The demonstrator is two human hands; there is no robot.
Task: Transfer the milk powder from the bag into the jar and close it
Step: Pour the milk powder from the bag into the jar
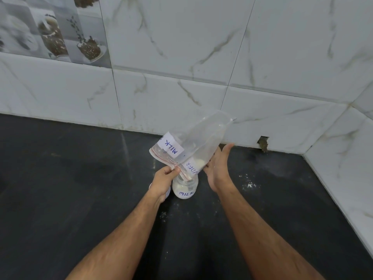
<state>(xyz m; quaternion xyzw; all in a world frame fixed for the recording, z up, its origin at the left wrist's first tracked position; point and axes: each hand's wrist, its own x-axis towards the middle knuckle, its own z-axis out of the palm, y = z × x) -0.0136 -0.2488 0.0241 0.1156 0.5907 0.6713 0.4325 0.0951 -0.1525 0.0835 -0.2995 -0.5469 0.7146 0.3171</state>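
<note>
A clear zip bag point(198, 138) with a white "MILK POWDER" label is tipped upside down, its pink zip mouth resting in the open top of a small glass jar point(185, 188). The jar stands on the dark counter point(80, 178), holds white powder and carries a "MILK" label. A little powder remains in the bag near its mouth. My left hand point(164, 177) pinches the bag's mouth edge just above the jar. Flat with fingers extended, my right hand point(219, 167) lies against the bag's right side. A pale round lid point(167, 194) peeks out under my left wrist.
Spilled powder point(249, 183) dots the counter to the right of the jar. Marble-look wall tiles point(181, 57) rise behind and to the right, forming a corner. A small hole point(263, 144) shows at the wall's base.
</note>
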